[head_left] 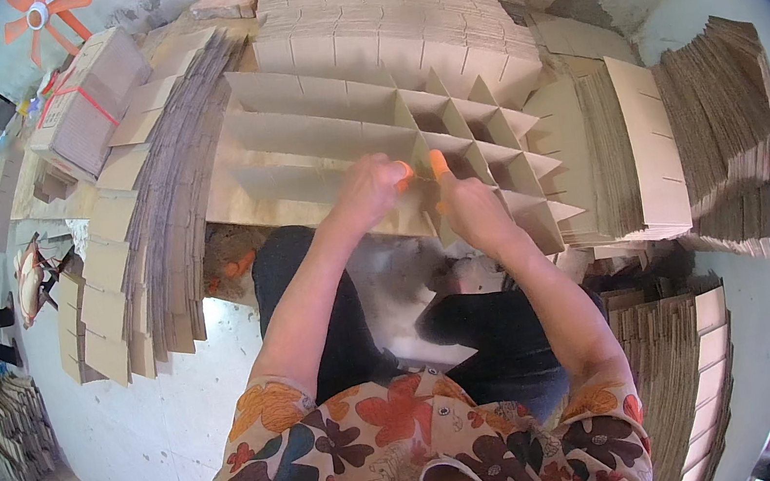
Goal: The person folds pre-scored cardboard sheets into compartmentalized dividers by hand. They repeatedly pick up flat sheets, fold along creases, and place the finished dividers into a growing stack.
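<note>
Fingers (438,164) capped in orange work at the near side of a cardboard grid (370,134), left hand (366,192) curled just beside right hand (480,215); whether either pinches card, I cannot tell. Crossing slotted strips seems the step in hand; the next move likely calls for aligning slits. Thin, stiff walls form boxy cells rightward; beyond, stacks (382,10) show rough, layered edges.
</note>
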The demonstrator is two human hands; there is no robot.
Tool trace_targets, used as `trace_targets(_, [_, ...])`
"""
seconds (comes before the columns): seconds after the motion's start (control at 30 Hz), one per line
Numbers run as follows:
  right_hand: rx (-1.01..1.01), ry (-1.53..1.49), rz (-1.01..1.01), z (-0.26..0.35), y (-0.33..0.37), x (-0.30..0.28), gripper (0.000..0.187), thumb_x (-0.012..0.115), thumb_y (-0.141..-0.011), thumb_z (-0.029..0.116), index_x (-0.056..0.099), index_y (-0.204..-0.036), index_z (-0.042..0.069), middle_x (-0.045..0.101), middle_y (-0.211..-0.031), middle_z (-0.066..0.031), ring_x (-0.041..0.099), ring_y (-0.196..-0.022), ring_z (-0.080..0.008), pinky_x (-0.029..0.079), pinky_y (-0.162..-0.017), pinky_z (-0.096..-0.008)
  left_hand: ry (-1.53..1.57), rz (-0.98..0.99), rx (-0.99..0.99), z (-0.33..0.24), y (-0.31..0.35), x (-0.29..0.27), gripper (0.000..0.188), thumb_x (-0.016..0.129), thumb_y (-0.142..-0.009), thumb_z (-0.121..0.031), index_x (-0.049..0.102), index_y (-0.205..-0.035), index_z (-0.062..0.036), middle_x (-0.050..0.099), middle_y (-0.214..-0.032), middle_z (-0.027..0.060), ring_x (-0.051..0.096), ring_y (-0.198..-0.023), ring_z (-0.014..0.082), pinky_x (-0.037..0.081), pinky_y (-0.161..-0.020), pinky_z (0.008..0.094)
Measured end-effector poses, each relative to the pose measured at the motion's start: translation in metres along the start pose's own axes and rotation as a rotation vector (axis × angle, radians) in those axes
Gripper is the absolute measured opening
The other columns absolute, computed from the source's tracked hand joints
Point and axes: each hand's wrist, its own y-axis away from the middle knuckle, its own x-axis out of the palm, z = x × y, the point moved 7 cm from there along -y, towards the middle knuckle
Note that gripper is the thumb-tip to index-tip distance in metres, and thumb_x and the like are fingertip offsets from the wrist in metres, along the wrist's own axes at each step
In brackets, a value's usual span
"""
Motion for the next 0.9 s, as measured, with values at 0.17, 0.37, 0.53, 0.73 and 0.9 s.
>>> trace_targets(0.17, [0.038, 0.164, 0.042, 0.009, 0.022, 0.007, 0.06, 0.053, -0.081, 0.008, 0.029, -0.133, -0.008, 0.063, -0.079, -0.0225, 0.063, -0.074, -0.0375, 0.051, -0.066, -0.0461, 0.014, 0.038, 0.076, -0.024, 0.006, -0.009, 0.016, 0.066, -0.071, -0.007, 0.067, -0.087, -0.0094, 0.058, -0.073, 0.0134, 0.057, -0.072, 0.0316, 0.046, -0.062, 0.0428])
trace_targets(0.37, [0.078, 0.139, -0.191, 0.017, 0.03, -0.05, 0.033, 0.062, -0.085, 0.033, 0.054, -0.101, 0.005, 0.065, -0.084, -0.0177, 0.063, -0.073, -0.0371, 0.051, -0.064, -0.045, -0.071, 0.107, 0.098, -0.02, 0.01, -0.015, 0.033, 0.07, -0.071, -0.014, 0.064, -0.102, -0.0072, 0.062, -0.082, 0.0104, 0.057, -0.08, 0.0289, 0.047, -0.068, 0.0414])
trace_targets(0.53, [0.262, 0.804, -0.718, -0.09, 0.102, -0.156, 0.069, 0.067, -0.081, 0.042, 0.041, -0.137, 0.011, 0.047, -0.132, -0.0209, 0.044, -0.123, -0.0356, 0.037, -0.101, -0.0445, -0.119, -0.031, 0.141, -0.023, 0.032, -0.041, 0.057, 0.074, -0.069, -0.02, 0.054, -0.12, -0.0037, 0.063, -0.102, 0.0115, 0.055, -0.101, 0.0288, 0.043, -0.088, 0.0406])
trace_targets(0.73, [0.971, 0.569, -0.237, -0.228, 0.176, -0.176, 0.066, 0.06, -0.083, 0.051, 0.05, -0.121, -0.002, 0.052, -0.12, -0.0277, 0.05, -0.113, -0.0407, 0.043, -0.088, -0.0479, -0.197, -0.064, 0.068, -0.02, 0.057, -0.053, 0.063, 0.074, -0.071, -0.02, 0.049, -0.124, 0.001, 0.059, -0.113, 0.0151, 0.05, -0.111, 0.029, 0.037, -0.099, 0.0411])
trace_targets(0.9, [0.587, 0.537, -0.142, -0.199, 0.155, -0.177, 0.029, 0.051, -0.089, 0.022, 0.055, -0.091, -0.007, 0.056, -0.09, -0.0275, 0.055, -0.088, -0.0435, 0.042, -0.071, -0.052, -0.203, -0.1, 0.038, -0.026, 0.069, -0.064, 0.059, 0.074, -0.071, -0.018, 0.049, -0.121, 0.0022, 0.058, -0.111, 0.0156, 0.049, -0.11, 0.0293, 0.035, -0.099, 0.0408])
